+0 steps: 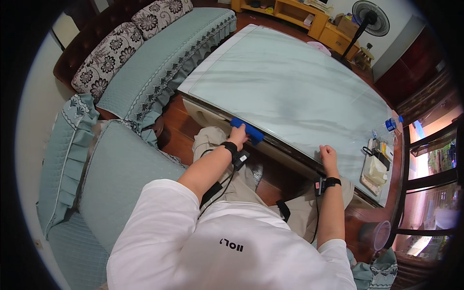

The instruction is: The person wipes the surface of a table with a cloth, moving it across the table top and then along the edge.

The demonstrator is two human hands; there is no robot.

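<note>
My left hand is closed on a blue cloth at the near edge of the long table. The cloth lies along the edge and hangs a little over its side. Its far end shows past my fingers. On the right, my right hand is curled into a loose fist on the tabletop, close to the same edge. Nothing shows in it. The tabletop is pale green-white with grey streaks and looks glossy. Each wrist wears a black strap with a small dark device and a cable.
At the table's right end are a clear bottle with a blue cap and a tray of small items. A teal-covered sofa stands on the left. A black fan is at the back, and a bin stands on the floor at right.
</note>
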